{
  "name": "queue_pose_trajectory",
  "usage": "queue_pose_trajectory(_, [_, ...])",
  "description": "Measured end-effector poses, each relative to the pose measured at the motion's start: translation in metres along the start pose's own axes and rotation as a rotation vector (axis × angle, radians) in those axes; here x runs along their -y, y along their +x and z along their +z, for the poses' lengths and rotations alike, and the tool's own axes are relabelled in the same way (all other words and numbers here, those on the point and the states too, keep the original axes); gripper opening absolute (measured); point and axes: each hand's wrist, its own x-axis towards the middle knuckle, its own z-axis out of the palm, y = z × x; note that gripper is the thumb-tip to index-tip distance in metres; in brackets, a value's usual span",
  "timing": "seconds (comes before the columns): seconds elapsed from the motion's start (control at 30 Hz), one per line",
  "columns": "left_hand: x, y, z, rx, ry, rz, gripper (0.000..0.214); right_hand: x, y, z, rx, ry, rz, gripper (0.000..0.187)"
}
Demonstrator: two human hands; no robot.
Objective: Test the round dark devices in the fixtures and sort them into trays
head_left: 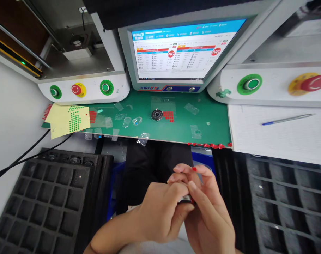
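Note:
My left hand (167,208) and my right hand (212,211) meet above my lap. Between their fingers is a small dark piece with a silvery edge (186,198), mostly hidden, so its kind does not show. The left thumb and curled fingers pinch it from one side. On the other side, the right thumb presses close to it, with the right fingers curved behind. A small red sticker (194,169) clings to a right fingertip. Beyond the hands, a round black watch case (157,114) lies on the green mat (165,132), beside a sheet of red stickers (169,116).
Clear film scraps (143,138) litter the mat. Yellow sheets with green dots (76,121) lie left. Black compartment trays (49,197) flank me, with another tray (295,208) right. A monitor (187,53) stands between button panels. A pen (287,119) rests on paper.

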Motion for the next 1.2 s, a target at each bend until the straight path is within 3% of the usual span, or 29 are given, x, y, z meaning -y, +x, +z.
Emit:
queue_pose_trajectory(0.07, [0.002,0.002,0.005,0.014,-0.433,-0.141,0.022,0.007,0.004,-0.004,0.05,-0.013,0.024,0.024])
queue_pose_trajectory(0.17, [0.007,0.005,0.011,-0.04,-1.175,-0.357,0.03,0.015,0.009,-0.008,0.081,-0.015,-0.061,0.032])
queue_pose_trajectory(0.23, [0.01,0.007,0.011,-0.057,-1.445,-0.416,0.033,0.015,0.012,-0.009,0.022,-0.016,-0.118,0.026])
queue_pose_trajectory(0.3, [0.011,0.008,0.007,-0.058,-1.545,-0.439,0.036,0.012,0.016,-0.01,-0.048,-0.02,-0.129,0.023])
queue_pose_trajectory(0.57, [0.009,0.011,-0.004,-0.093,-1.502,-0.349,0.038,0.008,0.026,-0.011,-0.192,-0.073,-0.161,0.037])
queue_pose_trajectory(0.77, [0.012,0.017,-0.001,-0.146,-1.39,-0.32,0.031,0.011,0.029,-0.013,-0.139,-0.076,-0.128,0.031])
queue_pose_trajectory(0.97, [0.016,0.019,-0.002,-0.278,-1.268,-0.311,0.031,0.014,0.038,-0.019,-0.219,-0.04,-0.057,0.027])
queue_pose_trajectory(1.1, [0.022,0.027,-0.018,-0.301,-1.219,-0.366,0.032,0.02,0.052,-0.027,-0.264,-0.04,-0.067,0.029])
queue_pose_trajectory(1.2, [0.028,0.04,-0.04,-0.384,-1.133,-0.434,0.032,0.022,0.063,-0.036,-0.335,-0.026,-0.078,0.03])
